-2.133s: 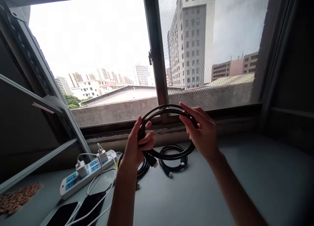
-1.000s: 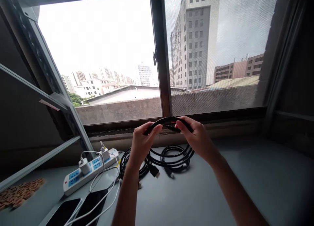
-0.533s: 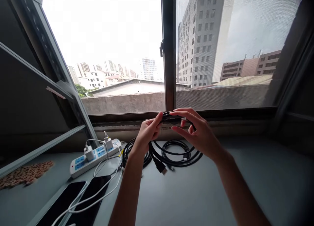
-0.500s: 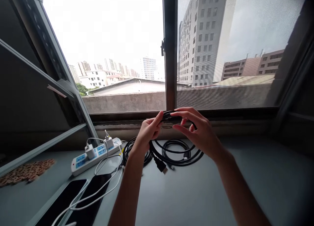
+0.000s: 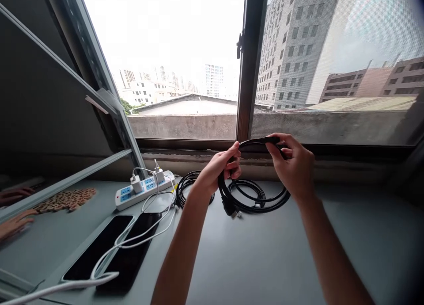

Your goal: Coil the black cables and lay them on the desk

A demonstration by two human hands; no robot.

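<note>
A thick black HDMI cable (image 5: 253,141), looped into a coil, is held up between my two hands above the table. My left hand (image 5: 223,165) is closed round the left side of the loops. The fingers of my right hand (image 5: 293,163) pinch a thicker black part of the cable at the upper right. One HDMI plug (image 5: 229,207) dangles below my left hand. Behind the held loops, another coiled black cable (image 5: 253,183) lies on the table. A further black coil (image 5: 183,185) rests to the left, partly hidden by my left forearm.
At the left stands a white power strip (image 5: 124,202) with two chargers and white cables. Two dark phones (image 5: 130,261) lie in front of it. Beyond a metal frame (image 5: 109,161), another person's hand (image 5: 15,225) is near small brown pieces (image 5: 71,200). A window backs the table (image 5: 265,256).
My view has turned to the right. My hands have moved farther apart, and my right fingers, spread before, now pinch the cable. Another person's hands have come into view at the left.
</note>
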